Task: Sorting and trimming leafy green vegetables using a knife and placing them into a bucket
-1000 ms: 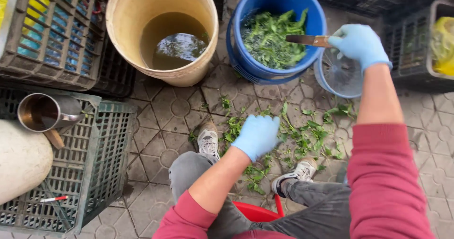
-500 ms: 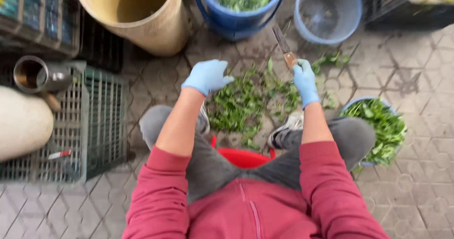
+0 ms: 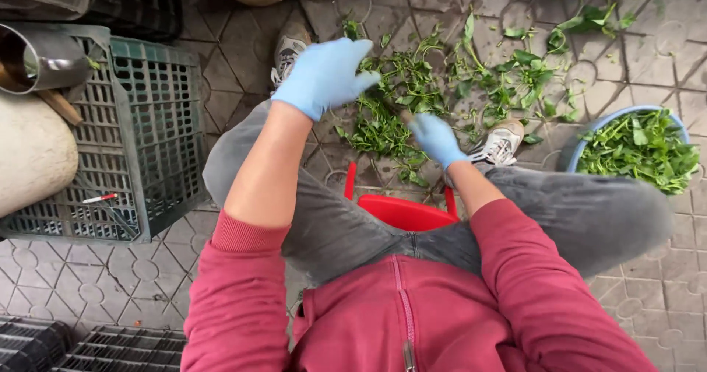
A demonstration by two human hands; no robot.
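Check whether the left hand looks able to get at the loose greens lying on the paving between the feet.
Probably yes. The left hand hovers open just beside the loose greens on the paving, with nothing between them. The right hand is already down among the same leaves, but leaves the near edge free.

Red zip jacket, grey trousers, blue gloves.

Paved floor (image 3: 243, 77): loose greens (image 3: 442, 85), green crate (image 3: 140, 136), blue bowl (image 3: 582, 144).

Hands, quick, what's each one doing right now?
Left hand: blue-gloved, open, empty, above the loose green leaves.
Right hand: blue-gloved, closed at the leaves; contents unclear.
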